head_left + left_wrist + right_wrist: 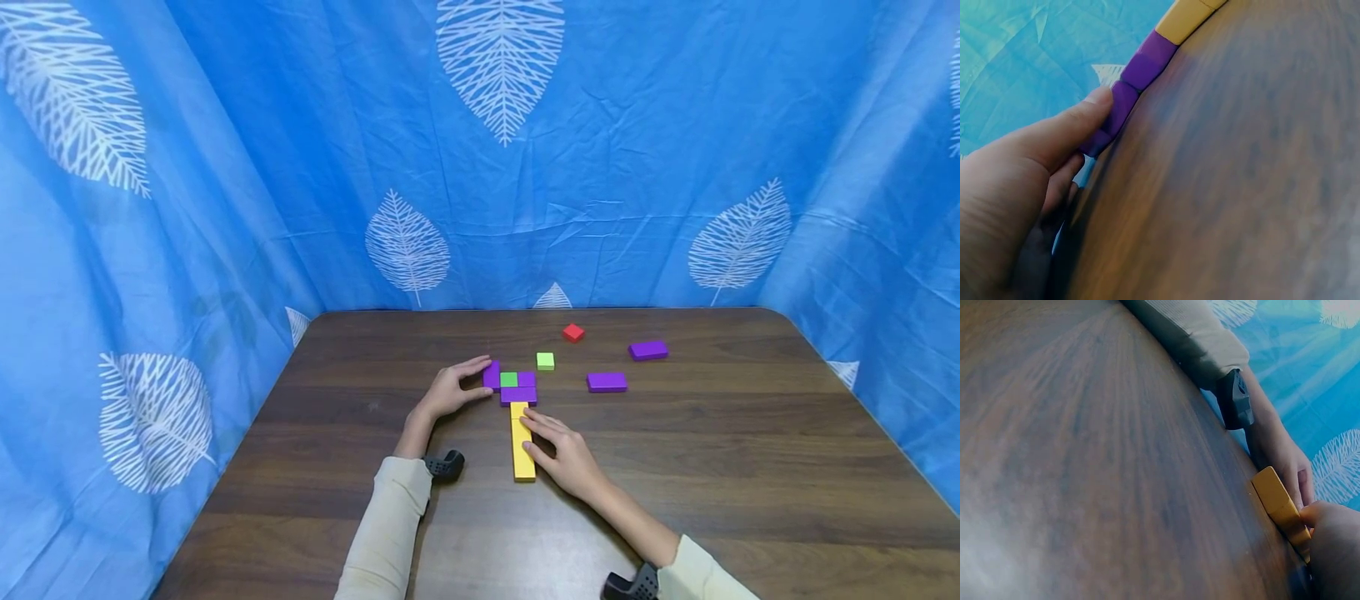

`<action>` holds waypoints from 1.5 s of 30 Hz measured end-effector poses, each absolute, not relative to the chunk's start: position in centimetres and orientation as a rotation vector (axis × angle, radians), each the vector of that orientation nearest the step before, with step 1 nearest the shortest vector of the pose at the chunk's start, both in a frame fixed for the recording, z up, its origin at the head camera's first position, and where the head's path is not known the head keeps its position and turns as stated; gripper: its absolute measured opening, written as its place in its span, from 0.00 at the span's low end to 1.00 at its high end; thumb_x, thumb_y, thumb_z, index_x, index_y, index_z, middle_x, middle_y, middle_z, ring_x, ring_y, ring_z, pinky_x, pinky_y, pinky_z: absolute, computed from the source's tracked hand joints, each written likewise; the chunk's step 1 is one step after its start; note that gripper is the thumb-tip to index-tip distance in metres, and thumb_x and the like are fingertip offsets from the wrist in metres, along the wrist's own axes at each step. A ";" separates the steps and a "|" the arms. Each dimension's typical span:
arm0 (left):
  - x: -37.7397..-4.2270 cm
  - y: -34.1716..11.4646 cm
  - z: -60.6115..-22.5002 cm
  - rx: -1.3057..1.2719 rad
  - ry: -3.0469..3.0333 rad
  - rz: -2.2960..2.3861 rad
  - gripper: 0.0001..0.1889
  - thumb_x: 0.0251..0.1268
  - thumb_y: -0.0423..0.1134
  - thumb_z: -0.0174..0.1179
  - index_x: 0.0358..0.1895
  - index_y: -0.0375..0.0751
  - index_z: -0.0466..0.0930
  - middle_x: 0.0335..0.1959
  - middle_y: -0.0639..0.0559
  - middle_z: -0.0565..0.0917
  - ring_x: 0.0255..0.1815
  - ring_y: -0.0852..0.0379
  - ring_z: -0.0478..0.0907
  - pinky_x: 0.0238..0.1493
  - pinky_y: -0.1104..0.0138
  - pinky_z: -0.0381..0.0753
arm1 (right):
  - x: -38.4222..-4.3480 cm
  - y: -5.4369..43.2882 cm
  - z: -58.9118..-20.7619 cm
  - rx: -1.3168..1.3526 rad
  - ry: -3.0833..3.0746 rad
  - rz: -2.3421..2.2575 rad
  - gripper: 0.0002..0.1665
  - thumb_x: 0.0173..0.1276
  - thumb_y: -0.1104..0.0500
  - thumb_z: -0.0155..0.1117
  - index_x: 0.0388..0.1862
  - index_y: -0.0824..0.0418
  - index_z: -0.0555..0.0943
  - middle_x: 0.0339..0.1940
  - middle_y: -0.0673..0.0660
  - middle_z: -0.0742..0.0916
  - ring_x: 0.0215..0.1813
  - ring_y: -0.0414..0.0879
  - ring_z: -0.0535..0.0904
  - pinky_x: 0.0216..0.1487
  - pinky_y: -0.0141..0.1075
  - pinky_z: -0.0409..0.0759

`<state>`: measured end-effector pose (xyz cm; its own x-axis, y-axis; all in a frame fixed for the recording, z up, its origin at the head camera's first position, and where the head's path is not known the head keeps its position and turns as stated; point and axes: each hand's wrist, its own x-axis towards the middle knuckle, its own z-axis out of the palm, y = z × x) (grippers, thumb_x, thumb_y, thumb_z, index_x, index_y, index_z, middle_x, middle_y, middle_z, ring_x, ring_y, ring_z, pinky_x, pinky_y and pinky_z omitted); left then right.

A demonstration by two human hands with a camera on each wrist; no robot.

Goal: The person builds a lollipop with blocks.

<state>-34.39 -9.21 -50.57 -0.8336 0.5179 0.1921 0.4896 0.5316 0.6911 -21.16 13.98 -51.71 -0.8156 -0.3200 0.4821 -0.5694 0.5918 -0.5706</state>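
My left hand (447,390) holds an upright-lying purple block (491,375) by its two ends, forefinger at the far end and thumb at the near end. In the left wrist view the thumb (1088,109) rests against purple. Right of that block sit a green block (508,379), a small purple piece (527,379) and a purple block (518,397) lying crosswise below them. From there a yellow column (522,450), with a seam near its top, runs toward me. My right hand (567,457) touches the column's right side with thumb and fingertips, fingers fairly straight.
Beyond the group lie a light green block (545,361) and a red block (573,332). Off to the right are two loose purple blocks, one nearer (607,382) and one farther (648,350). A blue leaf-print curtain (600,167) hangs behind the wooden table (750,467).
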 end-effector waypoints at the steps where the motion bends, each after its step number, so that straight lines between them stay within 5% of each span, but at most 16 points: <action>1: -34.4 -9.2 -50.6 0.904 2.722 1.205 0.29 0.58 0.50 0.62 0.63 0.48 0.71 0.65 0.53 0.68 0.66 0.54 0.62 0.64 0.58 0.63 | -21.2 14.0 -51.7 0.723 -2.494 1.066 0.23 0.64 0.57 0.63 0.57 0.63 0.77 0.60 0.56 0.77 0.61 0.51 0.71 0.58 0.47 0.71; 45: -34.2 -9.3 -50.8 0.972 2.736 1.161 0.27 0.62 0.50 0.59 0.64 0.48 0.69 0.66 0.55 0.67 0.66 0.53 0.62 0.63 0.58 0.63 | -21.1 13.9 -51.3 0.577 -2.429 1.214 0.23 0.64 0.54 0.63 0.57 0.60 0.78 0.59 0.55 0.78 0.60 0.51 0.73 0.58 0.48 0.70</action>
